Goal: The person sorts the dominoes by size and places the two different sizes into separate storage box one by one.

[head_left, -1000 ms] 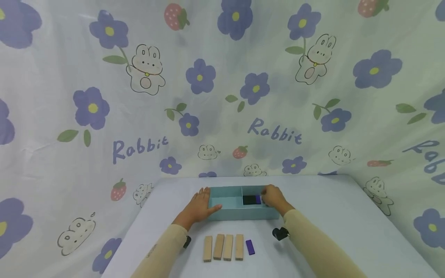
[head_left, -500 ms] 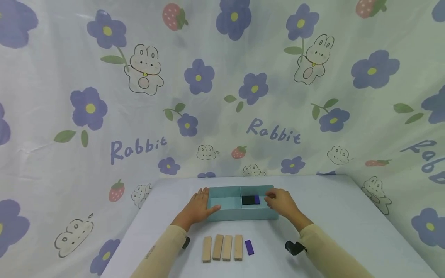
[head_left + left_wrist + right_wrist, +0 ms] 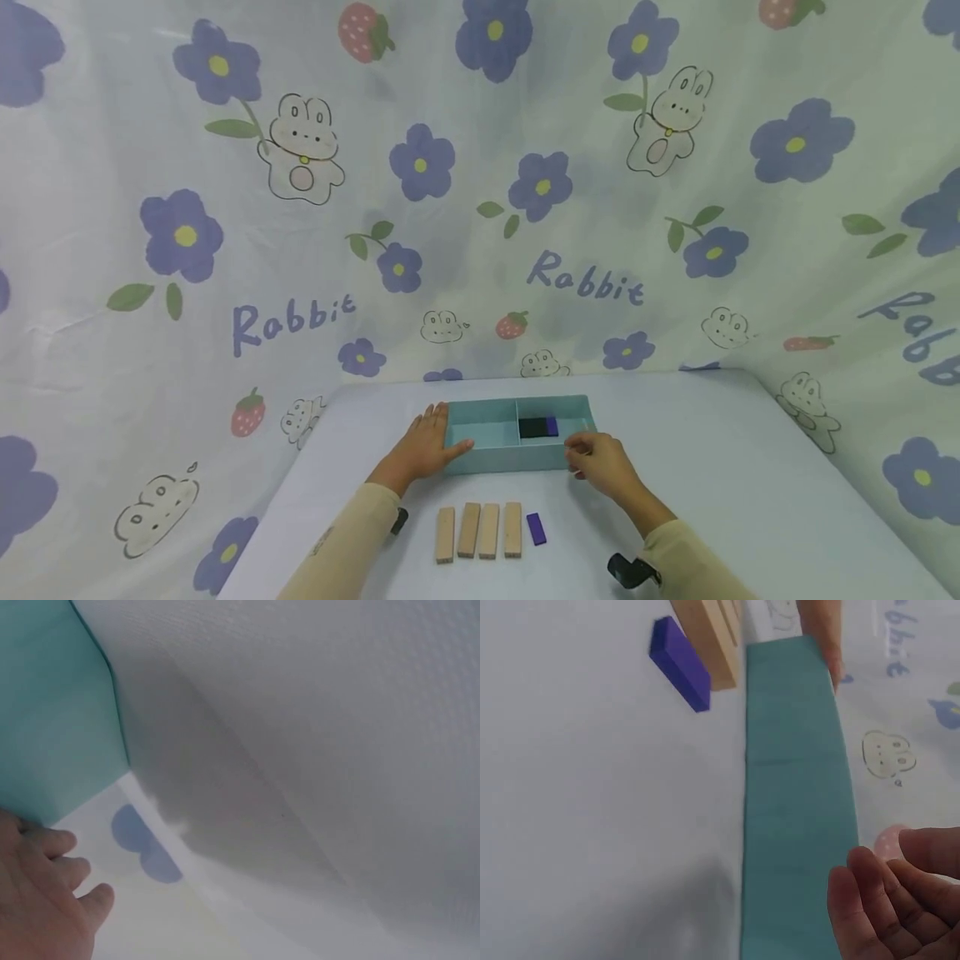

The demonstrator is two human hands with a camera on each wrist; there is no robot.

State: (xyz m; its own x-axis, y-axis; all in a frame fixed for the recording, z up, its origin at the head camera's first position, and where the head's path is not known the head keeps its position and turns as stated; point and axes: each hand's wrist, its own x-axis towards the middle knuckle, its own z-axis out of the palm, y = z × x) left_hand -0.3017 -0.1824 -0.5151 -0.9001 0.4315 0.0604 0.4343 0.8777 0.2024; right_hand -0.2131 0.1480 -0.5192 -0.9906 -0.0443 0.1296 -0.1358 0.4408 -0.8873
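A light teal box [image 3: 495,461] with a divider stands on the white table. My left hand [image 3: 422,446] rests against its left end, fingers fairly straight along the side and thumb reaching over the front rim. In the right compartment lie black pieces [image 3: 533,427] beside a purple piece [image 3: 552,427], close to the divider. My right hand [image 3: 606,463] is just in front of the box's right front corner. Its fingers are loosely bent with nothing between them, as the right wrist view also shows. A small purple block [image 3: 536,528] lies on the table before the box.
Several plain wooden blocks [image 3: 489,531] lie in a row left of the purple block. The box's left compartment [image 3: 483,433] shows its bare floor. A curtain [image 3: 480,208] with flowers and rabbits hangs behind the table [image 3: 690,483].
My right hand has come out of the right compartment and moved toward me, past the front rim. My left hand keeps its place at the box's left end.
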